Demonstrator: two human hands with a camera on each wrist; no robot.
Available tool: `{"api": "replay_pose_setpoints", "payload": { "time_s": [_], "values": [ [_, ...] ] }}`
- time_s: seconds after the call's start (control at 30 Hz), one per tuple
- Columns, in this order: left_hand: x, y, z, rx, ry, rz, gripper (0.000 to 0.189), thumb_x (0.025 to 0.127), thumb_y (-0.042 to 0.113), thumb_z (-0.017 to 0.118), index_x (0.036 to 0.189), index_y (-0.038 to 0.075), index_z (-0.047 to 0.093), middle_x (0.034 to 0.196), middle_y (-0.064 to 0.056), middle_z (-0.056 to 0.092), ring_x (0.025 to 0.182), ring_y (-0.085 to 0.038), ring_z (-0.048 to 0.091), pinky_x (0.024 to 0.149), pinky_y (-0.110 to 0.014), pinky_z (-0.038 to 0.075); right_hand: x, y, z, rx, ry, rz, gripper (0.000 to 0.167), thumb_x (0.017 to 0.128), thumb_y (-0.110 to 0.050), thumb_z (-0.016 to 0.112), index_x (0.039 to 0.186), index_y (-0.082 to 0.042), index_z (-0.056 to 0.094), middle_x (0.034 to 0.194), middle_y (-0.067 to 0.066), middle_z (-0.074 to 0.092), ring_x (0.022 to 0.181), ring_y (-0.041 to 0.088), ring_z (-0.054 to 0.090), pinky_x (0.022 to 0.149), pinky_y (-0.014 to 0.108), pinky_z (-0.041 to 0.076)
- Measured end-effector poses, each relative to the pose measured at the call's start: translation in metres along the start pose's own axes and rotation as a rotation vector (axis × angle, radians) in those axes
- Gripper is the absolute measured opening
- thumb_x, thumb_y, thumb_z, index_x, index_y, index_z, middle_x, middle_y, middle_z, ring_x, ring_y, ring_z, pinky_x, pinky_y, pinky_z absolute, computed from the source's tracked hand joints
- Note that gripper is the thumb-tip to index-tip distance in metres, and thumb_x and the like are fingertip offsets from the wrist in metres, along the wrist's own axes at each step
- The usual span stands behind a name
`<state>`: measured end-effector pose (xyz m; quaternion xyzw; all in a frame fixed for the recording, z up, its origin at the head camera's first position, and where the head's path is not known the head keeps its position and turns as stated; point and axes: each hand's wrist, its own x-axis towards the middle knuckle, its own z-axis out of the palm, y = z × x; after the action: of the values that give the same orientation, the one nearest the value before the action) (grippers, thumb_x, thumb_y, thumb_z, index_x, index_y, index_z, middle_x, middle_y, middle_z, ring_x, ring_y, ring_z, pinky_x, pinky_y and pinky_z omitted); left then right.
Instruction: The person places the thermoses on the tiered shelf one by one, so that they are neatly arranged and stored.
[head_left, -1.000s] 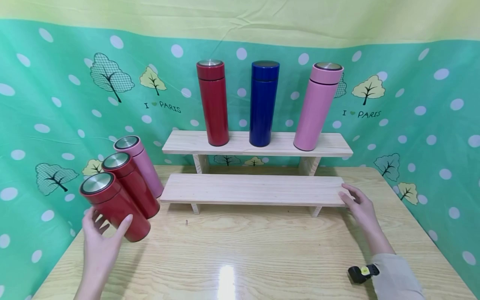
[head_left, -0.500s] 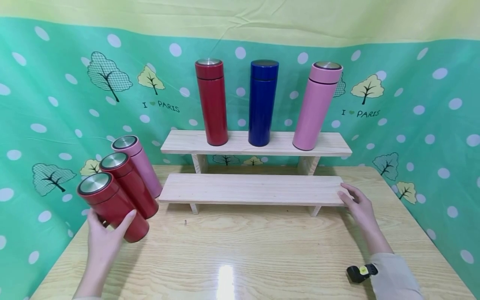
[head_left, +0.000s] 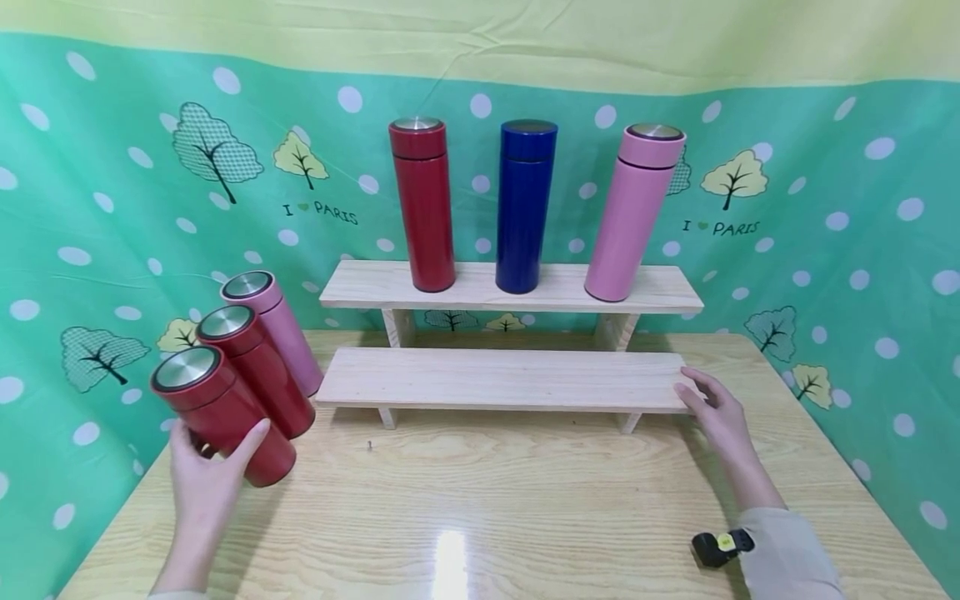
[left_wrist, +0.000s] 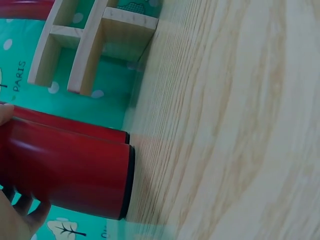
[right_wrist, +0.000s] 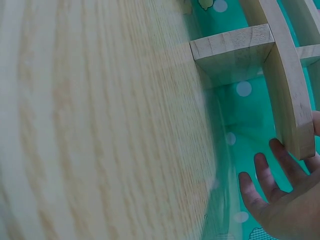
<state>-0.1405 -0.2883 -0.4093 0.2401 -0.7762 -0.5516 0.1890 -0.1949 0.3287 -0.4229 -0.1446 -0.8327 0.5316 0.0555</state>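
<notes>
My left hand (head_left: 210, 475) grips the front red thermos bottle (head_left: 232, 421), thumb on its near right side and fingers behind it. In the left wrist view this bottle (left_wrist: 65, 170) shows its black base at the wooden tabletop. Close behind stand a second red thermos (head_left: 262, 367) and a pink thermos (head_left: 288, 337). My right hand (head_left: 722, 417) holds the right end of the lower wooden shelf (head_left: 502, 379). In the right wrist view, fingers (right_wrist: 287, 162) reach below the board's end (right_wrist: 292, 110), and a digit lies on its upper side.
On the upper wooden shelf (head_left: 472, 292) stand a red thermos (head_left: 430, 217), a blue thermos (head_left: 522, 217) and a pink thermos (head_left: 630, 221). A green patterned cloth (head_left: 825, 250) hangs behind and around the wood-grain table (head_left: 525, 500). A black wrist camera (head_left: 720, 547) sits by the right sleeve.
My left hand has moved in slightly and its fingers have come round the front red thermos. The right hand stays at the shelf's end. The head view has shifted slightly.
</notes>
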Motion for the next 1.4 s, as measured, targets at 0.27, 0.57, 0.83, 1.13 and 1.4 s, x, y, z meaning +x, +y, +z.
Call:
{"api": "replay_pose_setpoints", "payload": {
  "time_s": [0.27,0.57,0.83,1.13,1.4],
  "values": [
    [-0.007,0.004,-0.002,0.011,0.050,0.023,0.077,0.083,0.032,0.082,0.147,0.029,0.039,0.136,-0.001,0.048,0.115,-0.014,0.045,0.088,-0.018,0.042,0.003,-0.002,0.002,0.005,0.007,-0.008,0.066,0.100,-0.042,0.057,0.152,-0.006,0.037,0.159,0.021,0.025,0.143,0.041,0.027,0.108,0.047,0.038],
    [-0.017,0.018,-0.004,-0.037,0.083,0.100,0.073,0.084,0.024,0.081,0.145,0.029,0.042,0.133,0.002,0.052,0.112,-0.010,0.048,0.083,-0.012,0.042,0.000,-0.002,0.001,0.028,0.003,-0.008,0.068,0.100,-0.043,0.056,0.152,-0.005,0.035,0.160,0.022,0.022,0.143,0.043,0.025,0.110,0.056,0.032],
    [-0.033,0.035,0.005,-0.114,0.120,0.321,0.066,0.082,0.008,0.079,0.141,0.019,0.050,0.118,0.010,0.057,0.101,-0.009,0.054,0.079,-0.014,0.042,-0.001,0.001,-0.003,0.007,-0.009,-0.009,0.068,0.099,-0.043,0.058,0.152,-0.005,0.036,0.159,0.023,0.022,0.143,0.045,0.025,0.089,0.020,0.046],
    [-0.045,0.059,0.027,-0.207,0.068,0.415,0.065,0.082,0.003,0.078,0.140,0.017,0.051,0.120,0.009,0.058,0.105,-0.012,0.054,0.081,-0.017,0.043,-0.002,-0.001,-0.003,0.010,-0.004,-0.007,0.069,0.099,-0.045,0.057,0.152,-0.007,0.037,0.159,0.021,0.024,0.142,0.042,0.029,0.106,0.042,0.040],
    [-0.052,0.074,0.051,-0.256,-0.032,0.467,0.065,0.082,0.001,0.076,0.140,0.013,0.049,0.123,0.007,0.058,0.110,-0.015,0.054,0.082,-0.017,0.047,-0.002,-0.001,-0.003,0.016,-0.014,-0.016,0.069,0.098,-0.046,0.058,0.152,-0.008,0.038,0.159,0.021,0.025,0.143,0.042,0.026,0.095,0.017,0.044]
  ]
}}
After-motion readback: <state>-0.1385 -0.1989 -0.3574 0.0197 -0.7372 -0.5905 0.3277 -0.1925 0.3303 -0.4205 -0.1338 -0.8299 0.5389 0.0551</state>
